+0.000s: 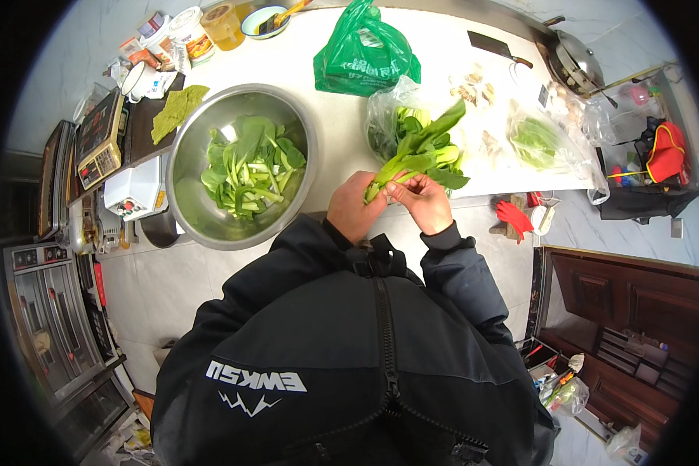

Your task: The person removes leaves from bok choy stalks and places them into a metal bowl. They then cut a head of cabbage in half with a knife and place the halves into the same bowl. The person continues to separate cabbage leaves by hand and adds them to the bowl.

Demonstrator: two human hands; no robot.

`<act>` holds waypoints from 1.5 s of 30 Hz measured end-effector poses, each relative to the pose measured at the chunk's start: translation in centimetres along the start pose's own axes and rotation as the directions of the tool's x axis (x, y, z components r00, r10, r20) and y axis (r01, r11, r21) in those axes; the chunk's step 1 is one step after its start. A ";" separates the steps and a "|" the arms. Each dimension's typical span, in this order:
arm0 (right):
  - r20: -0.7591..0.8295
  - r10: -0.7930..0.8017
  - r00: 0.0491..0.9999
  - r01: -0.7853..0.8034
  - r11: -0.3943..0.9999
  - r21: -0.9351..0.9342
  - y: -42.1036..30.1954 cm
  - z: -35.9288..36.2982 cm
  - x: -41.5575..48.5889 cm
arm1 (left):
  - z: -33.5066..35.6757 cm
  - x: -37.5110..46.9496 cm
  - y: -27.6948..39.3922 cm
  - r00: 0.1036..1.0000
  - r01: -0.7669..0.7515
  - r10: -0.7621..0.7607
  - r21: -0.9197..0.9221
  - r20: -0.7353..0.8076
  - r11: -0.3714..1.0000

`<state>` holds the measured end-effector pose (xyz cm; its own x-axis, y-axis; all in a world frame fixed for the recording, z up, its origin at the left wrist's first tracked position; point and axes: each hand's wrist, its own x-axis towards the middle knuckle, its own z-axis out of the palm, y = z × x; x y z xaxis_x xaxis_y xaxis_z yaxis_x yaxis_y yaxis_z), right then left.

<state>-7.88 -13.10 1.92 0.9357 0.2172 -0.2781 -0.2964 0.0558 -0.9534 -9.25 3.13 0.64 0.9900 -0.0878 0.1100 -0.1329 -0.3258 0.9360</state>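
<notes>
My left hand point(354, 204) grips the pale base of a head of leafy greens point(408, 150), its leaves pointing up and to the right. Against the lower stalks, my right hand point(424, 201) pinches one stem between thumb and fingers. Right behind them lies a clear plastic bag point(384, 105) with more green-stemmed heads in it, partly hidden by the held one. To the left stands a large stainless steel bowl point(186, 195), tilted in view, with loose leaves and stalks point(253, 166) inside.
A knotted green plastic bag point(366, 58) stands at the back of the white table point(442, 35). A cleaver point(492, 45) lies at the back right, near garlic point(472, 84) and a clear bag of greens point(533, 140). Left of the bowl are a green cloth point(177, 112) and a white appliance point(134, 189).
</notes>
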 end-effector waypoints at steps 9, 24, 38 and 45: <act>-0.091 -0.046 0.995 0.078 0.918 0.389 0.3 1.5 -0.8 | -0.5 0.3 0.3 0.824 0.553 -0.483 -0.608 0.297 0.569; -0.263 -0.464 0.846 0.340 0.849 -0.404 -2.2 3.4 -0.3 | 0.4 -1.0 -1.0 0.895 0.446 -0.395 -0.371 0.208 0.815; -0.361 -0.334 0.871 0.436 0.864 0.253 0.0 2.7 -2.0 | -0.2 -0.4 0.7 0.715 0.690 -0.420 -0.661 0.559 0.295; -0.336 -0.032 0.941 0.120 0.963 0.243 -0.4 -1.1 -1.4 | -0.3 -0.7 1.1 0.723 0.672 -0.490 -0.657 0.486 0.341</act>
<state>-8.84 -14.47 2.51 0.9548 -0.1243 -0.2700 -0.2198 0.3162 -0.9229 -10.07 3.16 1.66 0.7589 -0.3613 -0.5418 0.6509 0.4483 0.6127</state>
